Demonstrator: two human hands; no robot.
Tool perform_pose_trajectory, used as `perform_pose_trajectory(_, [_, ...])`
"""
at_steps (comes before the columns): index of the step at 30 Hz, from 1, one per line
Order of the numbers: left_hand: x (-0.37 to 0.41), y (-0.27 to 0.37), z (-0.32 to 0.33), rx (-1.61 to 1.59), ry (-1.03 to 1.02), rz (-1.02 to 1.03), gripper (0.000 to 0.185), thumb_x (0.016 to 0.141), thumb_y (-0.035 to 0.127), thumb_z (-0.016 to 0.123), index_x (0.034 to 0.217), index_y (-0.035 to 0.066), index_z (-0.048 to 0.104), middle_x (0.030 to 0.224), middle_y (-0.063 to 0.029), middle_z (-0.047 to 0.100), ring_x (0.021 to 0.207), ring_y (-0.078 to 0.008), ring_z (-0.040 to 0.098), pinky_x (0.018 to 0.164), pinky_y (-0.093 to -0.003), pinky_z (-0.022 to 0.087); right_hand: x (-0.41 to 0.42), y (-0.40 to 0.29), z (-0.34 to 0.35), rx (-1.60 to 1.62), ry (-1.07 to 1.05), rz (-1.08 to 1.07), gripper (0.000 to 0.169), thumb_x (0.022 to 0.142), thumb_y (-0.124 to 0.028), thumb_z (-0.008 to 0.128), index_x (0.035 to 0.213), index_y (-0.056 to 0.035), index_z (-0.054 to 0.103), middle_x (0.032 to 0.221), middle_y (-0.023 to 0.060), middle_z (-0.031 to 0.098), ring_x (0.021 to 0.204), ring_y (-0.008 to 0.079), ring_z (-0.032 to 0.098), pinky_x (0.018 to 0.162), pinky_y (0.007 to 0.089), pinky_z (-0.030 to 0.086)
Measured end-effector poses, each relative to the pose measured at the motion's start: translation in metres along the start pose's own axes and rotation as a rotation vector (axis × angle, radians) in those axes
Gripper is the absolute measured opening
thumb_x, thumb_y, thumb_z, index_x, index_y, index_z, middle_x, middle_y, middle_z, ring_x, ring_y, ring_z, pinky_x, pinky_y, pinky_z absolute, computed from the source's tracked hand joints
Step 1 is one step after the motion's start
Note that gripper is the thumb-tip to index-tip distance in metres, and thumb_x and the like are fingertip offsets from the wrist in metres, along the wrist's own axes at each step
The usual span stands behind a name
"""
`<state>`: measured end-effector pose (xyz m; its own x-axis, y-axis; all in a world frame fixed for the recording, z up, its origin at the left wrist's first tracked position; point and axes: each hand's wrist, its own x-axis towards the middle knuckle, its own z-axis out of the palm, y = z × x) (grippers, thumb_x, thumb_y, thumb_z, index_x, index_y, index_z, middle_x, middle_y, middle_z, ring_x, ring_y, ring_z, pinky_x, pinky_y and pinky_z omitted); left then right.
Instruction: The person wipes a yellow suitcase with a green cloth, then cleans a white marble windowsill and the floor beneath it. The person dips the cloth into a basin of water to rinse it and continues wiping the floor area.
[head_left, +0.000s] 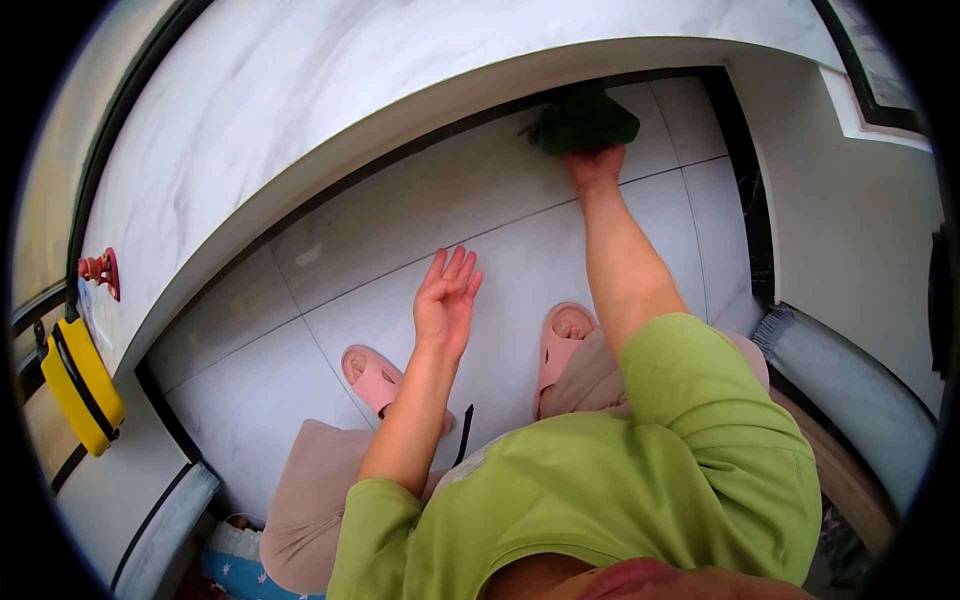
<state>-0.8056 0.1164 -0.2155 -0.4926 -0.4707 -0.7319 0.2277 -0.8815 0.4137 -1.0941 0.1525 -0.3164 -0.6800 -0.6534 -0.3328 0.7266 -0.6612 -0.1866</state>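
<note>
A dark green cloth (583, 120) lies bunched on the tiled floor (517, 300), up against the black skirting (420, 144) under the ledge. My right hand (598, 161) is on this cloth, palm side partly turned up, and its fingers are hidden in the folds. Over the floor, between my feet and the skirting, my left hand (448, 300) is held in the air with fingers apart and nothing in it. Pink slippers (561, 345) are on both my feet.
A marble-patterned ledge (360, 82) curves across the front. On its left end stand a small red ornament (105, 274) and, near it, a yellow case (82, 386). Light blue curtains (847, 397) hang at both sides. A blue patterned fabric (236, 566) lies at lower left.
</note>
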Motion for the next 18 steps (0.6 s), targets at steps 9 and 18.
perform_pose_trajectory(9, [0.003,0.002,-0.009,-0.015,0.033,-0.013,0.077,0.073,-0.004,0.041,0.143,0.0,0.008,0.144,-0.0197,0.023,0.131,-0.0308,0.032,0.1,-0.0363,0.037,-0.002,-0.002,-0.013,-0.016,0.027,-0.108,0.045,0.087,-0.039,0.047,0.119,-0.0068,0.051,0.12,0.0123,0.055,0.11,0.0304,0.051,0.097,0.0472,0.039])
perform_pose_trajectory(18, [0.007,0.004,-0.009,-0.026,0.008,-0.028,0.077,0.073,-0.004,0.04,0.143,0.0,0.008,0.144,-0.0203,0.023,0.13,-0.0317,0.033,0.096,-0.0353,0.041,0.003,-0.004,-0.009,-0.02,0.053,-0.192,0.043,0.09,-0.035,0.043,0.118,-0.0052,0.052,0.121,0.0127,0.054,0.109,0.0323,0.051,0.098,0.0471,0.038])
